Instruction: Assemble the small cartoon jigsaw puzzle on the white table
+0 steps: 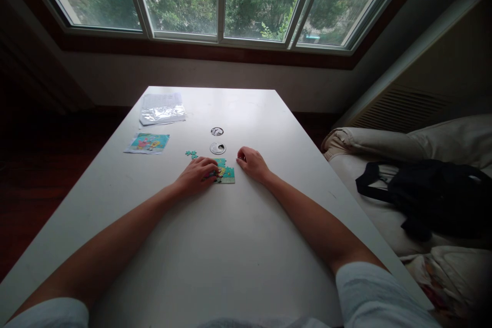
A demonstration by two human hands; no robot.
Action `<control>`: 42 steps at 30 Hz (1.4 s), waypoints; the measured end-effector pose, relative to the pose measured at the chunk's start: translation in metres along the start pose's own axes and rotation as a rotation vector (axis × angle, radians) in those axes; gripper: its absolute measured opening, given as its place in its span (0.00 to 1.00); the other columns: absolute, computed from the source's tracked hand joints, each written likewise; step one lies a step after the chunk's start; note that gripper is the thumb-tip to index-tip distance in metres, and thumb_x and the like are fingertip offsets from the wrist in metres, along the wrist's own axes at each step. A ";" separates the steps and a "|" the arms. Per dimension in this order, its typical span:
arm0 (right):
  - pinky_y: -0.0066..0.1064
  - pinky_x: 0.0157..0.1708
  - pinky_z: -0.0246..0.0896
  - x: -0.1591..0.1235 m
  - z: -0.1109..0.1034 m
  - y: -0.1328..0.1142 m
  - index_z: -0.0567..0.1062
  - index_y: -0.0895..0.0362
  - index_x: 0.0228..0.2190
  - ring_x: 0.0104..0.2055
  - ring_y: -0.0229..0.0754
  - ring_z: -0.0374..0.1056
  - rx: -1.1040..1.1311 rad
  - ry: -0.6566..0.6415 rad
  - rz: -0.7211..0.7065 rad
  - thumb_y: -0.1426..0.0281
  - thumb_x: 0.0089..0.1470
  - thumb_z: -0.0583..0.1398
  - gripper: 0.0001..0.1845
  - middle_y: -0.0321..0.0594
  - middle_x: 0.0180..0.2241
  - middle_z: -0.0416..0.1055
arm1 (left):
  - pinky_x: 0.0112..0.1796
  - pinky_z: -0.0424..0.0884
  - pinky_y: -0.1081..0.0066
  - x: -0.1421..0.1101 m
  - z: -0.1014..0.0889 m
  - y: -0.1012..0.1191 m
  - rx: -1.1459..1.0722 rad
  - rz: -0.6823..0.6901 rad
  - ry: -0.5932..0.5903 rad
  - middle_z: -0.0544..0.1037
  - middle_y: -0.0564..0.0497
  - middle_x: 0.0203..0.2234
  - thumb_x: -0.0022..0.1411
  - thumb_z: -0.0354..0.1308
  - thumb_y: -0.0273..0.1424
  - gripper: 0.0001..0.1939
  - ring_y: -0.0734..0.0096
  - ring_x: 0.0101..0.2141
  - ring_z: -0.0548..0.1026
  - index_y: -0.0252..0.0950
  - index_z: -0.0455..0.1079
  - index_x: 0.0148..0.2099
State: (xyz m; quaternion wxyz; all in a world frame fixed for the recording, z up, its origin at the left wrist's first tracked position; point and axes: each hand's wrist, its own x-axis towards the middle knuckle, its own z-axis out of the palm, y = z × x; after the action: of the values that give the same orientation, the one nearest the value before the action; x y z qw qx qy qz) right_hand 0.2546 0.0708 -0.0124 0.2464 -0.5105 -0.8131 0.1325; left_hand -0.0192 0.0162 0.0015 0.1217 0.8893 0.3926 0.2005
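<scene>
Left hand (197,174) rests on left part of puzzle (229,175), centre of frame — grip unclear; right hand (252,163) apart, just right, curled, contents not discernible. Advisable: light, flat left-hand pressure — puzzle aligned, loose pieces (194,153) at upper left undisturbed.

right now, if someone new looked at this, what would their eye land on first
The bright window across the top would probably draw the eye first. Next might come the small, partly assembled jigsaw puzzle near the middle of the white table, with the left hand over its left part and the right hand to its right. The black bag on the pale sofa at right also stands out.
</scene>
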 end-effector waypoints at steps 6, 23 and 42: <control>0.32 0.41 0.56 -0.001 0.005 0.000 0.73 0.55 0.40 0.37 0.41 0.66 0.041 0.032 -0.021 0.72 0.61 0.59 0.06 0.37 0.34 0.73 | 0.57 0.64 0.56 0.000 0.000 0.000 -0.002 0.001 0.003 0.76 0.48 0.54 0.69 0.56 0.35 0.11 0.57 0.54 0.70 0.45 0.75 0.51; 0.32 0.42 0.58 0.000 0.005 0.002 0.76 0.54 0.39 0.37 0.41 0.67 0.057 0.023 -0.047 0.72 0.61 0.59 0.06 0.38 0.35 0.73 | 0.57 0.64 0.55 0.000 -0.001 0.001 0.001 -0.002 -0.003 0.76 0.48 0.54 0.69 0.56 0.35 0.11 0.56 0.54 0.70 0.45 0.74 0.51; 0.32 0.42 0.58 0.000 0.001 -0.001 0.78 0.54 0.38 0.36 0.40 0.67 0.071 -0.027 -0.075 0.72 0.59 0.60 0.06 0.38 0.35 0.73 | 0.56 0.64 0.55 0.000 0.001 0.000 0.013 0.000 0.001 0.76 0.48 0.54 0.69 0.55 0.35 0.11 0.56 0.54 0.70 0.45 0.75 0.51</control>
State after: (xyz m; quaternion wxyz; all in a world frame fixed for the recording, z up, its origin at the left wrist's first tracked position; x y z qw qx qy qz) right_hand 0.2527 0.0705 -0.0129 0.2581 -0.4689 -0.8297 0.1586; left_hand -0.0187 0.0158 0.0007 0.1157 0.8899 0.3940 0.1986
